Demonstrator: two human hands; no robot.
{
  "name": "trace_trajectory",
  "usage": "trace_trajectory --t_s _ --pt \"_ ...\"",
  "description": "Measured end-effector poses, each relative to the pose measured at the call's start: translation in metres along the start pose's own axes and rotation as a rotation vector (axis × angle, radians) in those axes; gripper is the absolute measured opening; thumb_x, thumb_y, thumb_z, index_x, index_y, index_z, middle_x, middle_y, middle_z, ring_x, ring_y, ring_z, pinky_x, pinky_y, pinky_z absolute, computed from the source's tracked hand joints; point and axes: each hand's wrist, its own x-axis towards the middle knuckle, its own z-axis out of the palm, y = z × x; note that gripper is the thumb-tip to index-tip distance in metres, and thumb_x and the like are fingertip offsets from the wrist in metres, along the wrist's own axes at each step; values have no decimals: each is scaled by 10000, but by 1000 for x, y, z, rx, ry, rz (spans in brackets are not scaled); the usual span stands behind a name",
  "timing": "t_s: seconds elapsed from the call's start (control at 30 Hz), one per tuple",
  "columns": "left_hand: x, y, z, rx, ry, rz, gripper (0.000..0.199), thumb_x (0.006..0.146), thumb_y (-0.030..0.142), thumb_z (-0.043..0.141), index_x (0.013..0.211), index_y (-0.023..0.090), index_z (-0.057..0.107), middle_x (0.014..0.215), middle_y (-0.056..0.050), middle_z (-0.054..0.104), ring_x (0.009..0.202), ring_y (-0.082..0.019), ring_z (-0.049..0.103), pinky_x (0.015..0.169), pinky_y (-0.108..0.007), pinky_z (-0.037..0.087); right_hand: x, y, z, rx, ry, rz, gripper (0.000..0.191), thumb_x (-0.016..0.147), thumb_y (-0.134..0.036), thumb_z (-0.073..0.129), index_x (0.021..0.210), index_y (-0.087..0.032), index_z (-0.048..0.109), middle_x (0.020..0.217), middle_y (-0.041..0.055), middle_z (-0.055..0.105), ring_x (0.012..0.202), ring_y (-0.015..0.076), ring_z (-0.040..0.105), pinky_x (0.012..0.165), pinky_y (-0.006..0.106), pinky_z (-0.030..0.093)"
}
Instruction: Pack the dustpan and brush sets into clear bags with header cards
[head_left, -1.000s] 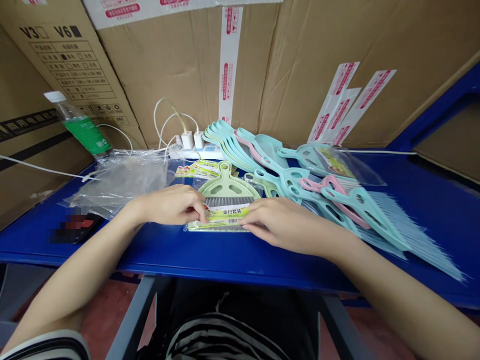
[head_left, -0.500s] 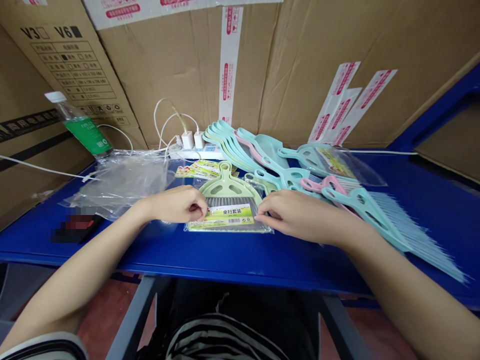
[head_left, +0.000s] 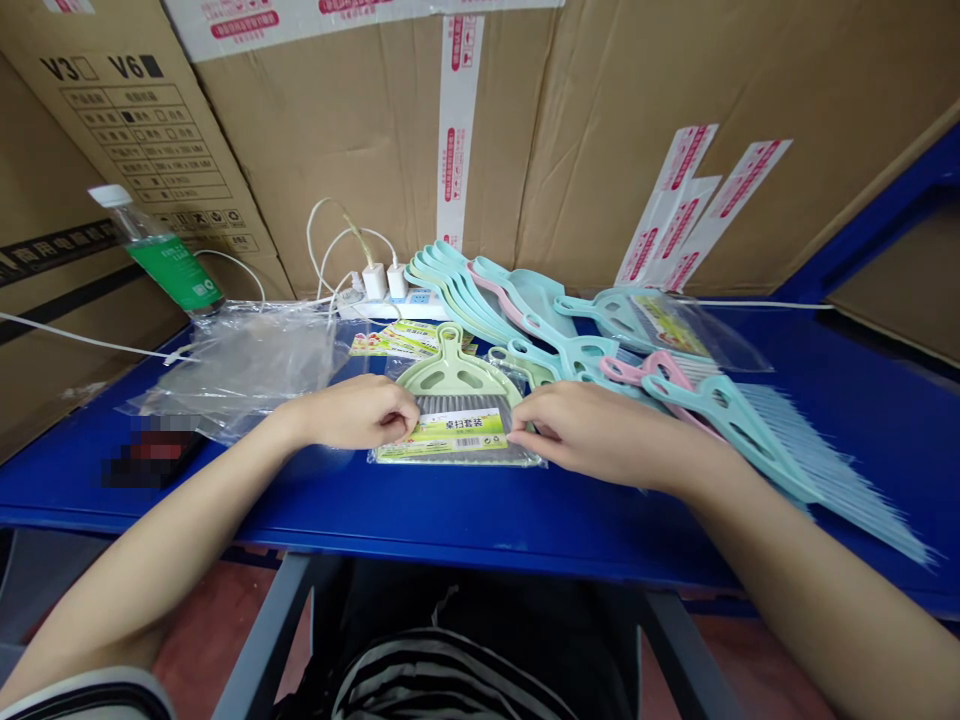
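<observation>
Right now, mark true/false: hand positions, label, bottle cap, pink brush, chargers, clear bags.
1. The left hand and right hand are at opposite sides of the green dustpan-and-brush set. True.
2. The label lies over the handle of the green dustpan-and-brush set. False: it lies across the bristle end.
3. The bottle is uncapped. False: its white cap is on.
4. The pink brush lies left of the green set. False: it lies to the right.
5. Two white chargers sit in the power strip. True.
6. The clear bags lie left of the green set. True.
</observation>
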Motion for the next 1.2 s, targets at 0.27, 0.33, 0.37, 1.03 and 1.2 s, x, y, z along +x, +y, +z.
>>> trace_trajectory --t_s 0.27,0.33,0.37,1.03,1.2 --pt "0 2 -1 8 -21 -22 239 767 77 439 697 199 633 666 16 653 602 -109 559 602 -238 400 0 0 0 5 -1 -2 259 940 -210 461 720 -189 597 784 55 664 743 202 585 633 301 343" --pt "0 2 -2 10 -25 -25 238 766 72 443 696 198 632 663 16 650 603 -109 555 603 -239 397 -1 1 0 10 10 -10 257 935 -209 464 717 -190 598 780 56 666 729 200 578 630 302 343" --pt "0 2 -2 12 -26 -24 238 766 69 444 696 198 631 663 17 648 605 -109 555 605 -239 396 -1 1 0 13 16 -14 256 933 -208 466 715 -191 600 780 57 667 724 200 575 630 303 344" --pt "0 2 -1 34 -15 17 231 796 54 436 677 197 574 664 26 610 608 -105 528 598 -245 370 -1 -4 0 -34 -19 41 176 958 -239 487 883 -181 635 825 62 670 744 212 601 626 295 359" --pt "0 2 0 27 -18 24 236 797 48 430 673 201 560 660 31 603 600 -102 522 589 -240 369 -1 -5 -1 -53 -42 58 162 972 -259 484 938 -179 621 863 69 676 769 220 614 635 296 361"
